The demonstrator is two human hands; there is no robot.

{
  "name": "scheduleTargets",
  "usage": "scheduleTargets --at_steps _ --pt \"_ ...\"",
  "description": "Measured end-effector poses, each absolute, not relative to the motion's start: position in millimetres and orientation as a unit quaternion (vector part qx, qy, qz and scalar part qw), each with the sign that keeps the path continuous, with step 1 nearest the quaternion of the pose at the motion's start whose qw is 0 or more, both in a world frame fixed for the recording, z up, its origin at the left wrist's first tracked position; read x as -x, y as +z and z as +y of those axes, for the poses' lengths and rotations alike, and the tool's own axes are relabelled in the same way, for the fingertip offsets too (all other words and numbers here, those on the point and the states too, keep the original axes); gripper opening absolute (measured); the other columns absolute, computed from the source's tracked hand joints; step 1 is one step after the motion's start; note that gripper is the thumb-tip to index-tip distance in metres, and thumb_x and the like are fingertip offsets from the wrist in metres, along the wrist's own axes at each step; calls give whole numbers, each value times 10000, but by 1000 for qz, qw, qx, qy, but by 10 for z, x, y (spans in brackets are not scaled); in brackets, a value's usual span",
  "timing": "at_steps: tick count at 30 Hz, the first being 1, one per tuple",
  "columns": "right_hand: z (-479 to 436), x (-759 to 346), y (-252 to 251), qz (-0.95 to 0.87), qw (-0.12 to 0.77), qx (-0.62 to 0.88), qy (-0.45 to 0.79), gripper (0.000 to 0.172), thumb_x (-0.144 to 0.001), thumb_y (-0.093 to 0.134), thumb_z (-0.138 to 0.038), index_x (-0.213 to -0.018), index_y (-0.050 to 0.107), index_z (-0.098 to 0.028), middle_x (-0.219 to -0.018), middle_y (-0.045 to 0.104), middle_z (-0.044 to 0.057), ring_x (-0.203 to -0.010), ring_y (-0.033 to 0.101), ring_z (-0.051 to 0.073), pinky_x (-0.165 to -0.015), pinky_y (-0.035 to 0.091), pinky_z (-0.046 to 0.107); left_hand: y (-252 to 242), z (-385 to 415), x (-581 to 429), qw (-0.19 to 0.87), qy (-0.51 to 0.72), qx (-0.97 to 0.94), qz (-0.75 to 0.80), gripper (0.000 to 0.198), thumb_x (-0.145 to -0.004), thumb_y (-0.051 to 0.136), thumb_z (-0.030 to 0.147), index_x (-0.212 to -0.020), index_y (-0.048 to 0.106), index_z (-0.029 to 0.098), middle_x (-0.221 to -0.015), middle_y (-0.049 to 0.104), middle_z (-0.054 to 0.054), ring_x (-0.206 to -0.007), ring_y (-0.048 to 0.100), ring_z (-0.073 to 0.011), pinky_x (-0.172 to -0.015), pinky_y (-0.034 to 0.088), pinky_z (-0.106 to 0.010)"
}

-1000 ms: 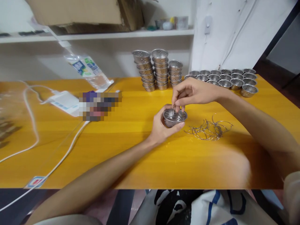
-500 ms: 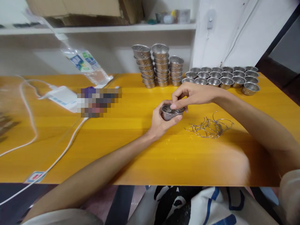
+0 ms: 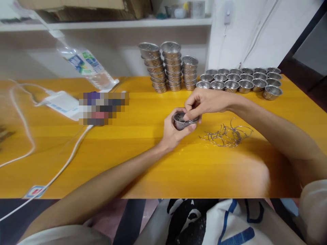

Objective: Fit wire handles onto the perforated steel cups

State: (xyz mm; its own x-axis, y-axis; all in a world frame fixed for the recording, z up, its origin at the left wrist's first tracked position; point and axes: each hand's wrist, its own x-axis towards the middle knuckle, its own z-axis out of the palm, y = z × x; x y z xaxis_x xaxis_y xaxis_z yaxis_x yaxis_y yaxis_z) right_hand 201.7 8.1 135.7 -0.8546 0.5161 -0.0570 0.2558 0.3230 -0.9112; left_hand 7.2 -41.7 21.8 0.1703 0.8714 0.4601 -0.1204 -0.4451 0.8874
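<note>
Near the middle of the yellow table [image 3: 143, 153], the left hand [image 3: 173, 132] cups a small perforated metal cup [image 3: 181, 122] from below, fingers curled close round its wall. Above it the right hand [image 3: 206, 102] bends down with fingertips pinched narrow on the cup's rim; whether a wire lies between them cannot be told. Wire rings [image 3: 226, 134] lie heaped just right of the cup, with stacked cups [image 3: 168, 68] and a row of single cups [image 3: 242, 81] along the far edge.

Plastic bag [image 3: 84, 64]: blue-green print, far left of the left hand [image 3: 173, 131], too blurred to read.
Sticker [image 3: 34, 191]: red-blue mark on the bench edge, unreadable.
</note>
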Motion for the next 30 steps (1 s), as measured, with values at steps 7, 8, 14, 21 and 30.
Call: scheduleTargets --at_steps 7,8,14,21,30 --pt "60 -2016 1371 -803 118 243 531 327 -869 919 -307 -679 691 -168 -639 661 -30 -632 620 73 -609 516 184 223 -441 -68 415 565 -642 311 639 -718 989 659 -1061 668 225 -966 718 -31 -842 652 -200 -805 573 -361" --pt "54 -2012 1371 -803 118 244 530 332 -865 923 -312 -676 691 -169 -639 661 -28 -631 619 75 -611 521 186 227 -447 -66 414 564 -645 310 632 -725 985 655 -1060 664 225 -973 723 -35 -848 658 -201 -809 578 -362" --pt "81 -2030 1372 -799 120 238 539 356 -865 949 -401 -735 720 -162 -696 697 -10 -659 629 85 -652 543 218 206 -454 -58 419 563 -648 296 657 -760 967 677 -1113 640 229 -1005 714 -41 -877 669 -202 -793 576 -339" --pt "137 -2216 1544 -857 87 228 454 289 -909 912 -430 -873 827 -156 -813 778 27 -782 679 122 -743 531 262 199 -434 -66 443 536 -674 250 650 -890 862 696 -1289 602 254 -1168 684 -72 -1046 686 -237 -940 604 -386" --pt "37 -2380 1807 -870 120 253 406 305 -896 914 -471 -959 856 -178 -966 818 45 -902 714 161 -837 563 298 220 -488 -105 396 550 -682 275 780 -827 948 623 -1398 577 242 -1383 684 -144 -1226 708 -295 -1084 599 -469"
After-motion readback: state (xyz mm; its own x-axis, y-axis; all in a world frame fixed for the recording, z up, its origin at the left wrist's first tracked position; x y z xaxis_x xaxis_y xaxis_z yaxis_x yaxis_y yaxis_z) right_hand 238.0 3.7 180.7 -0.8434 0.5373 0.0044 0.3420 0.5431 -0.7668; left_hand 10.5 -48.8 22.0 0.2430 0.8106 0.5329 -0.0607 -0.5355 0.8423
